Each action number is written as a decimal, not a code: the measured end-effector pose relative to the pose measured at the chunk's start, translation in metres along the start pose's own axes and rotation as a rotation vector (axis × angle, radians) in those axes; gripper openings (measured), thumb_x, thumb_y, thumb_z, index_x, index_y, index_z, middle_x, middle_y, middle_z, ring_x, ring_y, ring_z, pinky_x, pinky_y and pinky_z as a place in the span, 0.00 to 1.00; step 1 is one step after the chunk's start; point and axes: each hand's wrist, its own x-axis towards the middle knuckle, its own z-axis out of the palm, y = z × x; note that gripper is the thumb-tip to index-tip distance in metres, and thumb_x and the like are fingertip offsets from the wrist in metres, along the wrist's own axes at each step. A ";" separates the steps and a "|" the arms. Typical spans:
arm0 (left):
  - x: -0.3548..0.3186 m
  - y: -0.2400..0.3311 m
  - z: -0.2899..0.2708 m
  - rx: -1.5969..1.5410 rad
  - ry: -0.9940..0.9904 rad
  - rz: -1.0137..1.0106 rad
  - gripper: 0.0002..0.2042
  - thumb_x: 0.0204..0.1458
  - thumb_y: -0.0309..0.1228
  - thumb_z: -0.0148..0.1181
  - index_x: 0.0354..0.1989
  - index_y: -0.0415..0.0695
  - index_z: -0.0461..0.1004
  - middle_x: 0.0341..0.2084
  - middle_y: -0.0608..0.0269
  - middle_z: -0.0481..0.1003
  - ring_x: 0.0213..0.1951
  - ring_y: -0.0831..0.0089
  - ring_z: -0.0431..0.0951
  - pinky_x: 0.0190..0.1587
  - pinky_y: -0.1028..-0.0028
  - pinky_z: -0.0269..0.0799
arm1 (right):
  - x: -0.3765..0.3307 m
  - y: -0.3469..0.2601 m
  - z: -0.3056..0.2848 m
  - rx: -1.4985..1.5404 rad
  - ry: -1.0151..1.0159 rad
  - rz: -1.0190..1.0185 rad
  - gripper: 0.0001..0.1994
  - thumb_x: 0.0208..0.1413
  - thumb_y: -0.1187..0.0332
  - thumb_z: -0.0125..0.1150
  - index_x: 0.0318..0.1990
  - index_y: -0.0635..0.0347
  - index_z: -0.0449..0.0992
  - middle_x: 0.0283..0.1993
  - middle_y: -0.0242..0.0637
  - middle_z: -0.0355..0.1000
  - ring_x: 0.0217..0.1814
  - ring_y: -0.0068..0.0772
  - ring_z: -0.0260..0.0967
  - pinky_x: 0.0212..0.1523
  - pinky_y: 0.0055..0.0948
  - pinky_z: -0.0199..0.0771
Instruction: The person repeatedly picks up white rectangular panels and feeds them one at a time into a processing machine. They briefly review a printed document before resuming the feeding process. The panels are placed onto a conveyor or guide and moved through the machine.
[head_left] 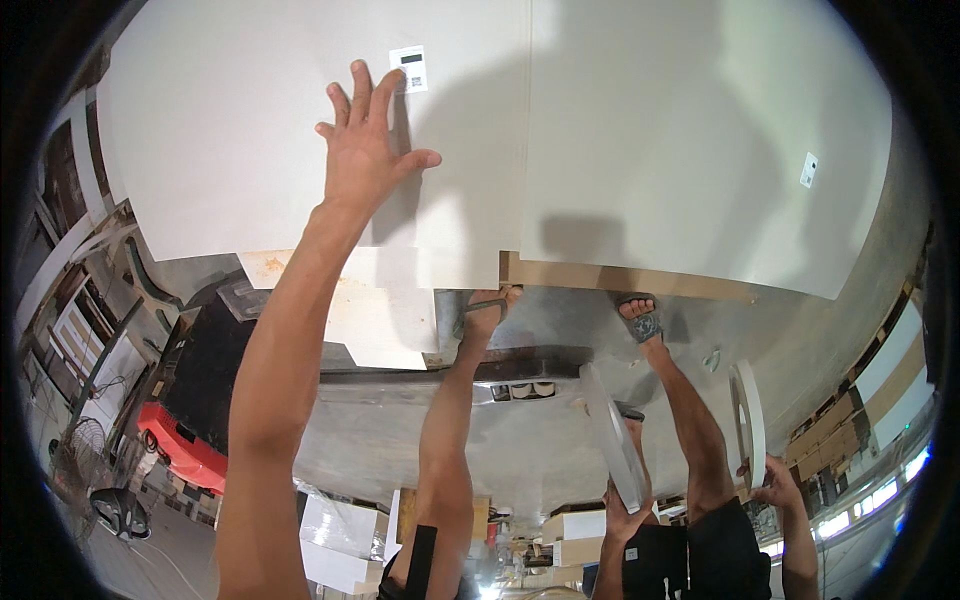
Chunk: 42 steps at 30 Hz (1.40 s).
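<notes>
My left hand (362, 155) reaches over a large pale panel (250, 150), fingers spread, holding nothing. Its index fingertip overlaps a small white label (413, 62) on the panel; whether the palm presses on the surface I cannot tell. A straight seam divides this panel from another pale panel (680, 130) at the right, which carries a second label (809, 170). Nothing of my right hand shows. At lower right, another person's two hands (625, 522) each grip a white curved piece; one piece (613, 435) is seen nearly edge-on, the other (755, 420) looks ring-shaped.
Under the panels' near edge lie smaller pale boards (385, 320) and a brown strip (630, 278). Bare legs and sandalled feet (640, 318) stand on the grey floor. A black and red machine (185, 450) is at left. White boxes (340, 540) and stacked boards (830, 430) sit farther back.
</notes>
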 end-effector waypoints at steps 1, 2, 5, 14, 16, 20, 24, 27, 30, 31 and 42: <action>-0.001 0.002 -0.001 -0.014 0.015 -0.014 0.53 0.36 0.56 0.82 0.73 0.53 0.60 0.79 0.39 0.42 0.75 0.23 0.43 0.61 0.18 0.55 | 0.022 -0.029 -0.038 -0.182 -0.090 -0.110 0.35 0.50 0.50 0.77 0.59 0.60 0.71 0.54 0.42 0.73 0.54 0.40 0.73 0.56 0.42 0.72; -0.001 0.001 -0.003 0.006 0.006 -0.019 0.53 0.36 0.55 0.82 0.72 0.53 0.61 0.79 0.39 0.42 0.75 0.23 0.43 0.61 0.18 0.55 | 0.047 -0.061 -0.079 -0.307 -0.211 -0.207 0.34 0.49 0.50 0.77 0.58 0.60 0.73 0.53 0.41 0.74 0.53 0.40 0.74 0.56 0.41 0.73; 0.002 0.014 0.004 0.013 -0.057 -0.025 0.52 0.34 0.55 0.83 0.70 0.52 0.64 0.79 0.39 0.42 0.75 0.23 0.43 0.61 0.19 0.57 | 0.096 -0.131 -0.182 -0.473 -0.659 -0.279 0.32 0.47 0.52 0.80 0.56 0.61 0.76 0.49 0.41 0.77 0.49 0.38 0.77 0.53 0.38 0.75; 0.001 0.012 -0.016 0.116 -0.107 -0.092 0.51 0.39 0.55 0.81 0.74 0.66 0.58 0.79 0.39 0.39 0.75 0.24 0.41 0.63 0.22 0.58 | 0.076 -0.174 -0.213 -0.598 -0.934 -0.435 0.29 0.45 0.55 0.82 0.52 0.60 0.80 0.44 0.39 0.83 0.46 0.39 0.81 0.51 0.38 0.78; 0.001 0.023 -0.020 0.117 -0.161 -0.107 0.51 0.41 0.53 0.80 0.76 0.68 0.55 0.79 0.39 0.37 0.76 0.24 0.41 0.64 0.24 0.59 | 0.061 -0.168 -0.235 -0.655 -0.956 -0.478 0.29 0.46 0.55 0.82 0.51 0.63 0.78 0.45 0.41 0.82 0.46 0.40 0.81 0.50 0.39 0.77; -0.010 0.021 -0.025 0.122 -0.177 -0.126 0.49 0.46 0.48 0.78 0.77 0.72 0.55 0.79 0.41 0.36 0.76 0.27 0.40 0.65 0.28 0.62 | 0.042 -0.166 -0.246 -0.617 -0.965 -0.392 0.31 0.43 0.54 0.83 0.51 0.62 0.78 0.45 0.43 0.82 0.48 0.42 0.82 0.52 0.42 0.77; -0.018 0.025 -0.018 0.085 -0.217 -0.129 0.48 0.48 0.45 0.77 0.77 0.73 0.54 0.80 0.42 0.37 0.77 0.30 0.38 0.67 0.28 0.61 | 0.016 -0.174 -0.262 -0.680 -0.937 -0.338 0.33 0.47 0.52 0.80 0.55 0.63 0.76 0.50 0.46 0.79 0.52 0.46 0.79 0.55 0.44 0.76; -0.006 0.054 -0.007 0.059 -0.208 -0.085 0.48 0.49 0.44 0.76 0.78 0.73 0.54 0.80 0.43 0.36 0.78 0.32 0.38 0.67 0.28 0.59 | -0.018 -0.166 -0.295 -0.713 -0.889 -0.303 0.35 0.49 0.50 0.79 0.58 0.64 0.74 0.53 0.49 0.77 0.55 0.49 0.77 0.57 0.45 0.75; -0.010 -0.021 0.036 0.175 -0.015 0.210 0.49 0.46 0.40 0.77 0.77 0.52 0.56 0.76 0.42 0.53 0.77 0.36 0.45 0.72 0.31 0.50 | -0.010 -0.152 -0.309 -0.779 -0.942 -0.377 0.36 0.51 0.49 0.77 0.61 0.65 0.73 0.57 0.52 0.75 0.58 0.51 0.75 0.59 0.47 0.73; -0.017 -0.060 0.049 0.066 0.016 0.194 0.49 0.46 0.37 0.77 0.77 0.48 0.56 0.75 0.44 0.56 0.77 0.36 0.45 0.77 0.38 0.42 | 0.005 -0.148 -0.305 -0.811 -0.990 -0.421 0.37 0.52 0.48 0.77 0.62 0.65 0.72 0.58 0.52 0.74 0.59 0.52 0.74 0.59 0.47 0.73; -0.175 -0.010 0.093 -0.152 -0.554 0.333 0.41 0.52 0.32 0.72 0.75 0.45 0.57 0.71 0.38 0.61 0.72 0.44 0.61 0.73 0.56 0.58 | -0.063 -0.091 -0.249 -0.312 -0.780 -0.947 0.36 0.61 0.47 0.67 0.66 0.66 0.67 0.51 0.55 0.77 0.51 0.54 0.78 0.48 0.46 0.76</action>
